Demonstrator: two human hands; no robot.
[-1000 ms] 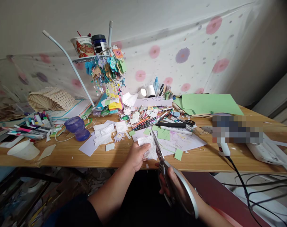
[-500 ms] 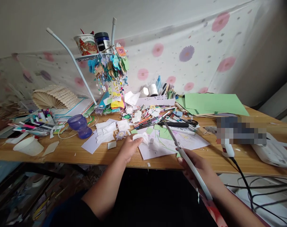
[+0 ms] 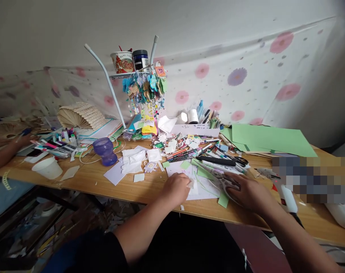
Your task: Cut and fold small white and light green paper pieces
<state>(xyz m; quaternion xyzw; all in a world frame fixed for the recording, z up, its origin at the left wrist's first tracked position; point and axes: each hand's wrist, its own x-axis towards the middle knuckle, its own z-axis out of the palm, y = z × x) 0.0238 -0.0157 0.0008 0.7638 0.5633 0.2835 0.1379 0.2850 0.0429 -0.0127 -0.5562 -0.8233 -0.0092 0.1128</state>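
My left hand (image 3: 176,186) is closed over the white sheet, its fingers curled round a crumpled piece of white tissue (image 3: 192,184); most of the piece is hidden. My right hand (image 3: 248,189) grips the pale handles of a pair of scissors (image 3: 227,184), low over the sheet's right side. The blades point up and left, toward a black pen-like tool (image 3: 216,161). Small green paper pieces (image 3: 223,200) lie by the scissors. Under both hands spreads the white sheet (image 3: 172,169) with faint coloured marks.
Pencils and pens (image 3: 183,153) heap behind the sheet. Folded white tissues (image 3: 134,157), a purple cup (image 3: 104,151) and a white cup (image 3: 47,168) stand left. Green card (image 3: 271,138) lies back right, near a glue gun (image 3: 286,193). Another person's arm (image 3: 10,153) reaches in at far left.
My right hand has lowered the scissors from a raised position toward the sheet. My left hand has moved right and closed over the tissue. The view has shifted slightly.
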